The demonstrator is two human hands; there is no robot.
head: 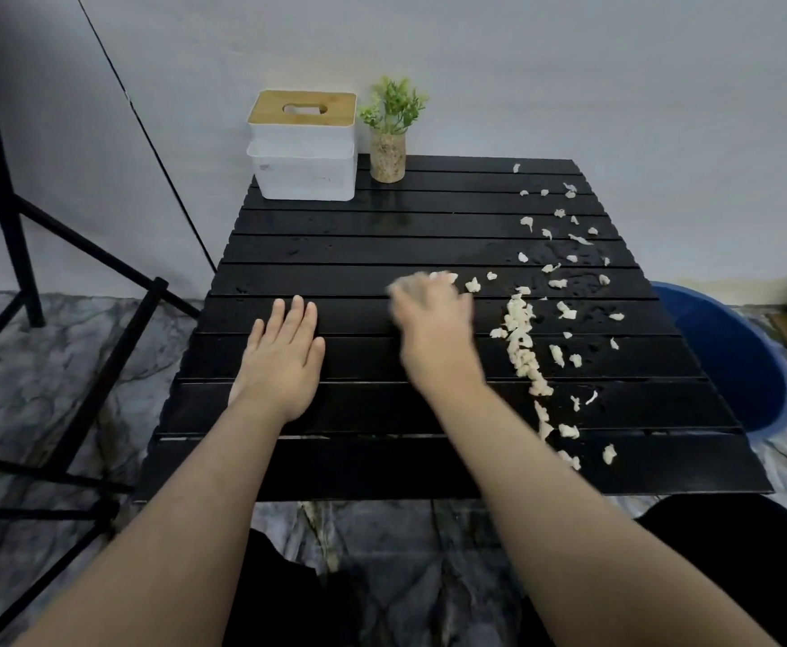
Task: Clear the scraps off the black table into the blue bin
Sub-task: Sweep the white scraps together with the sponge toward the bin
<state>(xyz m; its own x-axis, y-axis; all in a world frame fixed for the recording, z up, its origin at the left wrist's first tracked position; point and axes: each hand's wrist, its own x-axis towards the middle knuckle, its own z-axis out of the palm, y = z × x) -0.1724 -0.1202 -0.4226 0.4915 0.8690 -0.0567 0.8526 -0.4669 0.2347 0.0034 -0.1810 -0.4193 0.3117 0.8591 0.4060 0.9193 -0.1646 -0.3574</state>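
Observation:
Pale scraps lie scattered over the right half of the black slatted table, thickest in a ragged line running from mid-table toward the front right. My right hand is blurred, palm down on the slats just left of that line, with a few scraps at its fingertips. My left hand rests flat on the table's left side, fingers together, holding nothing. The blue bin stands on the floor beside the table's right edge, partly hidden by the tabletop.
A white tissue box with a wooden lid and a small potted plant stand at the table's back left. A black metal frame stands on the marble floor to the left. My knees show below the table's front edge.

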